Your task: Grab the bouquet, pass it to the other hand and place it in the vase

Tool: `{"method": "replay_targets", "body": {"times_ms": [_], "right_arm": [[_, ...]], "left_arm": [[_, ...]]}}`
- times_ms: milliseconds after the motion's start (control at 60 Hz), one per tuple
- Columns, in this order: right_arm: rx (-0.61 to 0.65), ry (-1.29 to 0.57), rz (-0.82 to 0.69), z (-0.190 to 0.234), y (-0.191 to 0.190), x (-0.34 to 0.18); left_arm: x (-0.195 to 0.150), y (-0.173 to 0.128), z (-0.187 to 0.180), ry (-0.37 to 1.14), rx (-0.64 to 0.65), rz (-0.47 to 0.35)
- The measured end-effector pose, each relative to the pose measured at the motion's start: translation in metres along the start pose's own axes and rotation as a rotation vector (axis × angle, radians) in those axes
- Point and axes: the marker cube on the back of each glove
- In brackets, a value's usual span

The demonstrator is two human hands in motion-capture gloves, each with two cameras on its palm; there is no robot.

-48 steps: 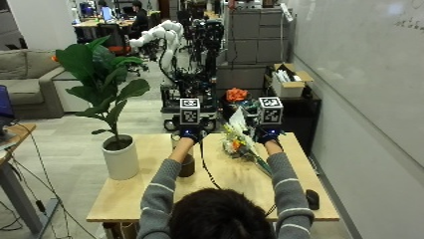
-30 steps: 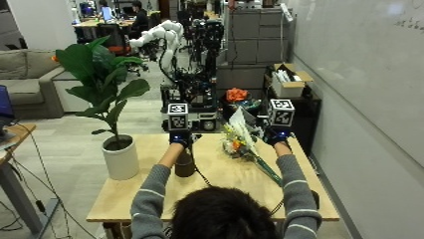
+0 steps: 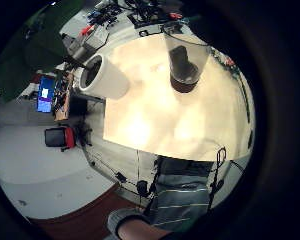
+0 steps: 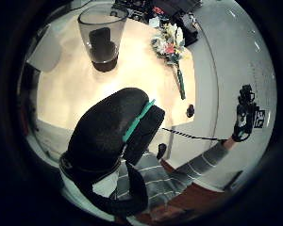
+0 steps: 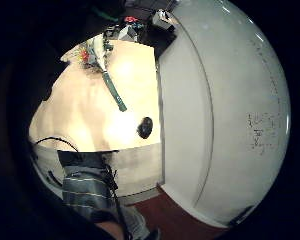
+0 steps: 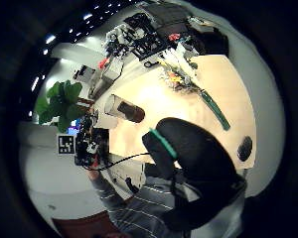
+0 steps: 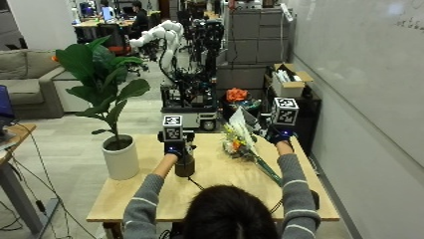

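With both my hands, the left hand (image 7: pixel 173 148) and right hand (image 7: pixel 281 134), raised and their fingers beyond telling, I fear snagging the tall clear glass vase (image 7: pixel 185 166) mid-frame when reaching for the wrapped orange-and-white bouquet (image 7: pixel 240 142) lying right of centre on the pale wooden surface (image 7: pixel 218 196).

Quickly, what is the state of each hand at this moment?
Left hand: raised above the table, holding nothing; fingers cannot be told.
Right hand: raised, holding nothing; fingers cannot be told.
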Motion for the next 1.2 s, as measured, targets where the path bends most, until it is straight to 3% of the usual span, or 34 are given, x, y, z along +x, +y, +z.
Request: {"method": "replay_targets", "body": {"times_ms": [83, 150, 367, 500, 600, 667, 733, 833, 900, 1000, 1100, 1200], "right_arm": [[0.024, -0.014, 0.007, 0.000, -0.017, 0.007], [0.027, -0.027, 0.033, -0.007, -0.009, 0.007], [0.044, -0.049, 0.112, 0.003, -0.037, 0.028], [0.027, -0.074, 0.160, 0.020, -0.056, 0.046], [-0.006, -0.085, 0.214, 0.035, -0.062, 0.057], [-0.155, -0.098, 0.275, 0.045, -0.049, 0.060], [-0.040, -0.087, 0.258, 0.067, -0.078, 0.073], [0.003, -0.076, 0.303, 0.085, -0.087, 0.084], [-0.014, -0.079, 0.299, 0.103, -0.096, 0.088], [0.085, -0.044, 0.348, 0.101, -0.069, 0.083], [0.058, -0.055, 0.360, 0.133, -0.067, 0.085], [0.033, -0.094, 0.325, 0.162, -0.066, 0.082]], "left_arm": [[0.004, -0.001, 0.013, 0.027, 0.028, 0.040], [0.002, -0.023, 0.039, 0.028, 0.030, 0.038], [0.012, -0.027, 0.062, -0.036, 0.076, 0.066], [0.023, -0.017, 0.068, 0.017, 0.045, 0.093], [0.031, -0.016, 0.071, 0.038, 0.057, 0.127], [0.034, -0.019, 0.077, 0.030, 0.085, 0.148], [0.036, -0.038, 0.094, 0.020, 0.101, 0.161], [0.041, -0.028, 0.095, 0.023, 0.081, 0.191], [0.045, -0.010, 0.074, 0.014, 0.178, 0.220], [0.050, -0.011, 0.068, 0.028, 0.247, 0.262], [0.058, -0.013, 0.071, 0.091, 0.214, 0.293], [0.056, -0.011, 0.072, 0.069, 0.164, 0.266]]}}
